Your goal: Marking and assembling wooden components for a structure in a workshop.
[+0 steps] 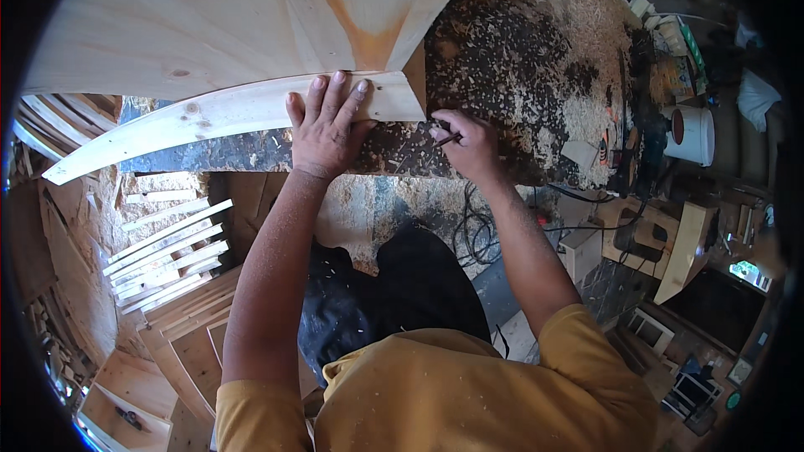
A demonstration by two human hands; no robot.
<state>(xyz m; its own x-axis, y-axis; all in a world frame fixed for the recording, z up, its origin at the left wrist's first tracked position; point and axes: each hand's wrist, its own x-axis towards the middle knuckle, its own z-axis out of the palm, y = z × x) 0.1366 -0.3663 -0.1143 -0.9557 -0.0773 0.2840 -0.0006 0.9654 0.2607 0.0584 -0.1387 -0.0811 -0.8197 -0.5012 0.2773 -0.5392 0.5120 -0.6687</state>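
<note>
Pale wood, cut into a long curved strip (209, 113), lies along the near side of the dark desk (469, 67), its upper edge following the border of a broad wooden panel (209, 25); I can't tell whether it overlaps the panel or just meets it. From where I stand, the person's left hand (322, 134) is laid flat on the strip towards its right end, fingers spread. Just beyond that slanted end, the right hand (471, 142) has its fingers curled in, pinching a slim dark tool (445, 140), pencil-like, though too small for me to be sure. Sawdust speckles both forearms.

Wood shavings (578, 0) lie heaped over the desk's far right part, with a white bucket (693, 136) near its right end. Below the near edge, a black cable (475, 234) loops about on the floor. Over to the left sits a stack of narrow wooden slats (172, 255), and nearer the person, an open wooden box (138, 381) with a small dark object (128, 418) inside.
</note>
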